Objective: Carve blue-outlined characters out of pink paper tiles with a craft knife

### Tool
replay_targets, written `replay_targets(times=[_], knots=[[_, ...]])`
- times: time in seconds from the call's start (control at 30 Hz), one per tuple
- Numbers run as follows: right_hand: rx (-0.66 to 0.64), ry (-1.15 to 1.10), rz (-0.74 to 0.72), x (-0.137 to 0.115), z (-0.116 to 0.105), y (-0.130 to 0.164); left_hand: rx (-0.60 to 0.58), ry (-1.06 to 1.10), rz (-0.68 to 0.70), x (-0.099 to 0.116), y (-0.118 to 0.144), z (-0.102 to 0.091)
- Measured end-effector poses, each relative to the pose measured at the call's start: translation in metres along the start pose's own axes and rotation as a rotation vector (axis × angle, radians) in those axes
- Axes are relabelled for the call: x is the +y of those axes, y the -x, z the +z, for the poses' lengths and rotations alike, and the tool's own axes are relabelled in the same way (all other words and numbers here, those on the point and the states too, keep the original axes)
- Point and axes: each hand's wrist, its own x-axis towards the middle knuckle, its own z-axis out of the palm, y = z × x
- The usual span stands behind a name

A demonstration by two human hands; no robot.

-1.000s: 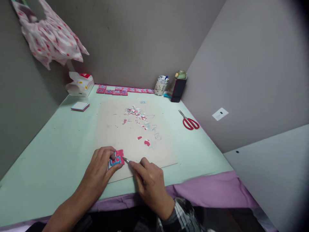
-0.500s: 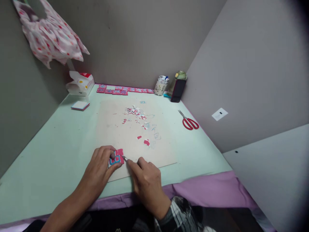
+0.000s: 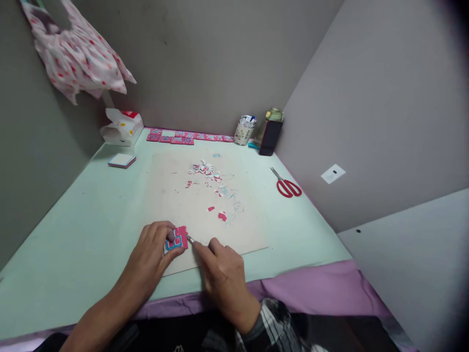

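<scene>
My left hand (image 3: pixel 152 256) presses a small pink square of paper with a blue cut pattern (image 3: pixel 177 239) flat onto the beige cutting board (image 3: pixel 194 205). My right hand (image 3: pixel 222 276) grips a thin craft knife (image 3: pixel 190 239) whose metal tip touches the right edge of the pink square. Both hands rest near the board's front edge. Pink, white and blue paper scraps (image 3: pixel 210 178) lie scattered over the board's middle and far part.
Red scissors (image 3: pixel 287 186) lie at the right on the pale green table (image 3: pixel 80 220). A row of pink paper squares (image 3: pixel 185 138), a pen cup (image 3: pixel 245 129), a dark box (image 3: pixel 270 137), a paper pad (image 3: pixel 121 160) and a white carton (image 3: pixel 122 127) line the back. A patterned cloth (image 3: pixel 76 54) hangs at upper left.
The hands and knife have barely shifted on the pink square. The view moved slightly.
</scene>
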Motion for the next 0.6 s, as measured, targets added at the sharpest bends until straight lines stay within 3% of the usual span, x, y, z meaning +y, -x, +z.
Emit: replay_targets(times=[0.6], knots=[[-0.052, 0.074, 0.031, -0.0041, 0.0063, -0.0053, 0.008, 0.003, -0.029, 0.0014, -0.0002, 0.0003]])
